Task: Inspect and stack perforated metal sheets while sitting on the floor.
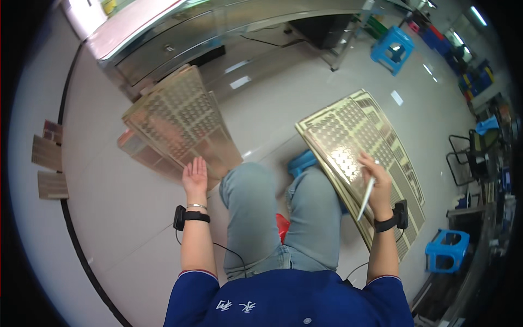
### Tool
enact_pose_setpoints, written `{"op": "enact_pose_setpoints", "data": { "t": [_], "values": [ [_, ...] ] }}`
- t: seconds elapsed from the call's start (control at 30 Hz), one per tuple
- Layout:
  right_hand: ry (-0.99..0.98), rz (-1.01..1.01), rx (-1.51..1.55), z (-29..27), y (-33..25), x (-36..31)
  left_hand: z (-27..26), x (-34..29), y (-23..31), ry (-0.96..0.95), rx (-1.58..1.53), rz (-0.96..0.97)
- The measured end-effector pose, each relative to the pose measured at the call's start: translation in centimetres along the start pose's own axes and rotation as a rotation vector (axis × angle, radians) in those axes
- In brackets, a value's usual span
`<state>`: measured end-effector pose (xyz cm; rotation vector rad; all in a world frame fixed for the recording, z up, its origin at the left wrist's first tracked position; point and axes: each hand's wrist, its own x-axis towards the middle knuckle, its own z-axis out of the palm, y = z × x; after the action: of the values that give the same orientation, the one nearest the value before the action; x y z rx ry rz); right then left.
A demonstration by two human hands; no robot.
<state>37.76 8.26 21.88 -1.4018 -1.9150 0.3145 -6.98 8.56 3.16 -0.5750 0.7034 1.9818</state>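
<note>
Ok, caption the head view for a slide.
Left hand palm up near the left panels; right hand holding a white stick over the right panels.

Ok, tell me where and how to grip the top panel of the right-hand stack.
Probably best to take the top panel by its left long edge, coming from the left with the open left hand: the panel is thin, broad and flat, and the right hand is over its face, holding a white pen-like tool.
</note>
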Motion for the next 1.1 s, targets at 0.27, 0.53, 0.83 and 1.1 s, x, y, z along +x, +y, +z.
{"op": "enact_pose_setpoints", "data": {
  "t": [0.27, 0.53, 0.83, 1.1],
  "values": [
    [0.386, 0.674, -0.535, -12.0, 11.3, -15.2, 8.7, -8.5, -7.8, -0.617, 0.62, -0.093],
    [0.539, 1.022, -0.623, -13.1, 15.9, -26.7, 10.7, -10.7, -19.4, -1.109, 1.567, 0.623],
    [0.527, 1.048, -0.553, -12.5, 14.8, -25.9, 10.3, -11.1, -22.8, -1.116, 1.822, 0.818],
    [0.441, 1.003, -0.541, -13.0, 13.9, -25.7, 9.5, -13.4, -15.6, -0.911, 1.505, 0.284]
  ]
}}
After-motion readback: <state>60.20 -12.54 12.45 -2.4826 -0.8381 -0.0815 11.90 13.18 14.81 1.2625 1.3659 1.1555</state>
